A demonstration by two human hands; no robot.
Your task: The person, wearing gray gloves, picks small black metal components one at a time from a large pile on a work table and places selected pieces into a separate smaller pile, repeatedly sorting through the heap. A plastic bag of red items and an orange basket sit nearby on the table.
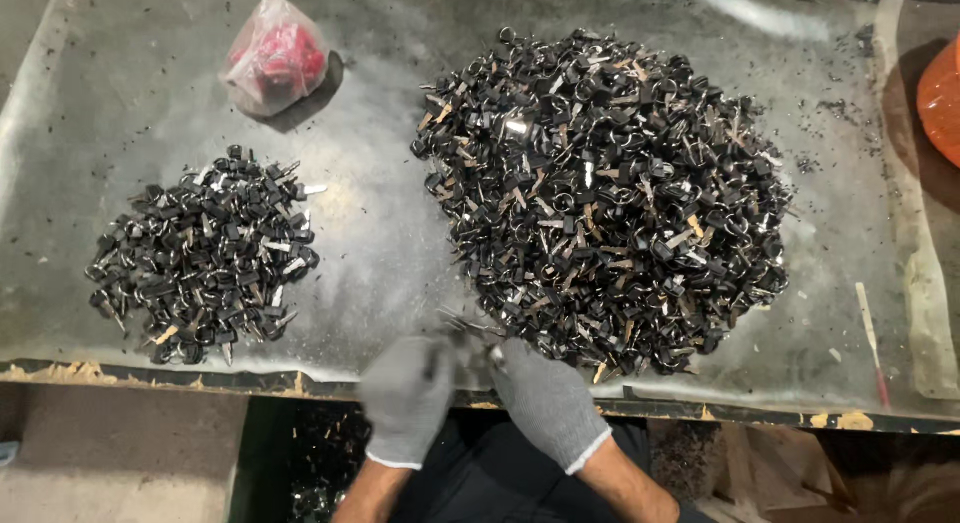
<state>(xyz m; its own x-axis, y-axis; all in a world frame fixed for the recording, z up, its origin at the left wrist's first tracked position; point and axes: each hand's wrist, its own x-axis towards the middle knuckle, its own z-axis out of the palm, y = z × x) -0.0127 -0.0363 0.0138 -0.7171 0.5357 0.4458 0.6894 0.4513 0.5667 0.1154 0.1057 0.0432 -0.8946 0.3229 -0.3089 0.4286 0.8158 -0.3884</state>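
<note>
Head view: gloved left hand (408,395) and gloved right hand (545,401) are meeting at the table's near edge, pinching small dark metal parts (470,335), grip blurred. Smaller sorted pile of black metal pieces (205,258) is lying left; the far larger heap of black metal pieces (605,193), seemingly unprocessed, is sitting right.

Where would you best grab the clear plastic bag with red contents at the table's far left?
Grip the plastic bag by its gathered top end, which points up and away, coming from above. The bunched neck looks narrow enough to pinch, while the bulging body seems loose and slippery. It lies well clear of both piles.
</note>
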